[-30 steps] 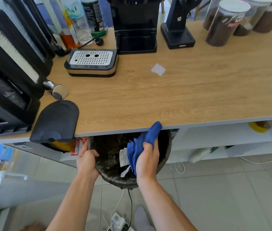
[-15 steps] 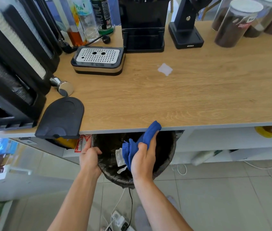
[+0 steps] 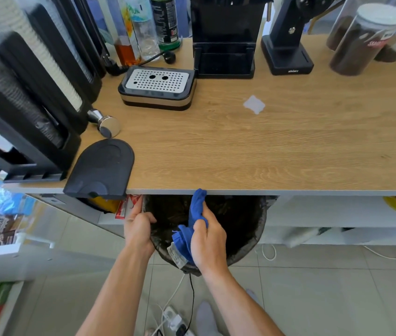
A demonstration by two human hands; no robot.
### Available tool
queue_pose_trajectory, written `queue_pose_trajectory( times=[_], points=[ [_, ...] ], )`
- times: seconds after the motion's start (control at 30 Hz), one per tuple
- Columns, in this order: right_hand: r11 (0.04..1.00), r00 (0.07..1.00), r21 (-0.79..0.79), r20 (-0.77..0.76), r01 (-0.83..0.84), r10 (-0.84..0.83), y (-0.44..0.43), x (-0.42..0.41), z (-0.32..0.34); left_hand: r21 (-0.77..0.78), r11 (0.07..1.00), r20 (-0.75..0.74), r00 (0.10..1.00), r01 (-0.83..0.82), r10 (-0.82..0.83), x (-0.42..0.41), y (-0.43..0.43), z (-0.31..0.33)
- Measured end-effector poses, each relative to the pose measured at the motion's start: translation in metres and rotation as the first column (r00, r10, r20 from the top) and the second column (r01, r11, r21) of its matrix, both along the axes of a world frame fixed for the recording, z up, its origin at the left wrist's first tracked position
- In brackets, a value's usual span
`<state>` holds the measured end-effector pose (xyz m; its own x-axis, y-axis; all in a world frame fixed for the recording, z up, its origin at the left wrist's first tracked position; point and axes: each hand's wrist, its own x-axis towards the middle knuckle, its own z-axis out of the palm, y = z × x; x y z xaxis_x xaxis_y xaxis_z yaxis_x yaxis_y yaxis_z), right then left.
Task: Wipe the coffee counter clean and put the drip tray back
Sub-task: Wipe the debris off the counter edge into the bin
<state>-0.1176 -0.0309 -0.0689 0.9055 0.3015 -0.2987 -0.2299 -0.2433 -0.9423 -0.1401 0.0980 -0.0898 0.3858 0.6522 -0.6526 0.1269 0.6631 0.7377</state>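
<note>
A wooden counter (image 3: 277,151) fills the upper half of the view. The drip tray (image 3: 157,88), black with a perforated metal grate, sits on it at the back left, beside the black coffee machine (image 3: 225,40). Below the counter's front edge stands a black-lined waste bin (image 3: 245,221). My left hand (image 3: 137,230) grips the bin's left rim. My right hand (image 3: 208,243) holds a bunched blue cloth (image 3: 193,221) over the bin's opening, the cloth's tip reaching the counter's edge.
A black tamping mat (image 3: 102,167) overhangs the front left edge, with a metal tamper (image 3: 106,123) behind it. Cup dispensers (image 3: 29,88) stand at left, bottles (image 3: 143,27) and a grinder (image 3: 286,44) at the back, coffee jars (image 3: 366,37) at right. A pale patch (image 3: 254,104) marks the counter. Cables (image 3: 175,318) lie on the floor.
My right hand has drawn back a little over the bin, with the cloth more bunched and hanging. My left hand stays on the rim. The view has shifted slightly.
</note>
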Motion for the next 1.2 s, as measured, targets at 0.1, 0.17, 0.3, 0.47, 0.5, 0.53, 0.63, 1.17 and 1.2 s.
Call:
queue_pose_trajectory(
  times=[0.1, 0.17, 0.3, 0.47, 0.5, 0.53, 0.63, 1.17, 1.2],
  points=[
    [0.996, 0.996, 0.042, -0.062, 0.074, -0.071, -0.011, 0.006, 0.006, -0.020, 1.000, -0.011, 1.000, -0.007, 0.007, 0.000, 0.002, -0.003],
    [0.978, 0.981, 0.122, -0.120, 0.169, -0.155, -0.016, 0.006, 0.009, -0.016, 1.000, -0.018, 1.000, 0.012, -0.012, 0.000, 0.003, -0.002],
    [0.893, 0.950, 0.325, -0.135, 0.312, -0.283, -0.013, -0.002, 0.013, -0.007, 1.000, -0.028, 1.000, 0.013, -0.013, 0.000, 0.002, 0.003],
    [0.946, 0.967, 0.209, 0.009, 0.248, -0.256, 0.017, -0.010, 0.005, -0.007, 1.000, -0.026, 0.999, -0.026, 0.026, 0.001, 0.004, 0.004],
    [0.958, 0.969, 0.168, 0.054, 0.230, -0.242, 0.021, -0.012, 0.003, -0.001, 1.000, -0.026, 0.999, -0.027, 0.027, 0.000, 0.004, 0.003],
    [0.969, 0.971, 0.134, 0.094, 0.206, -0.219, 0.024, -0.015, 0.000, 0.006, 1.000, -0.031, 0.999, -0.022, 0.023, 0.000, 0.005, 0.001],
    [0.993, 0.982, 0.068, 0.155, 0.097, -0.106, 0.029, -0.020, -0.009, 0.035, 0.999, -0.057, 0.998, 0.008, -0.006, -0.002, 0.008, -0.001],
    [0.988, 0.995, 0.118, -0.033, 0.096, -0.093, 0.010, -0.015, 0.008, 0.011, 1.000, -0.041, 0.999, -0.011, 0.011, -0.004, 0.008, -0.002],
    [0.992, 0.997, 0.104, -0.010, 0.079, -0.078, 0.016, -0.016, 0.006, 0.022, 1.000, -0.034, 0.999, -0.018, 0.019, -0.004, 0.007, -0.002]
  ],
)
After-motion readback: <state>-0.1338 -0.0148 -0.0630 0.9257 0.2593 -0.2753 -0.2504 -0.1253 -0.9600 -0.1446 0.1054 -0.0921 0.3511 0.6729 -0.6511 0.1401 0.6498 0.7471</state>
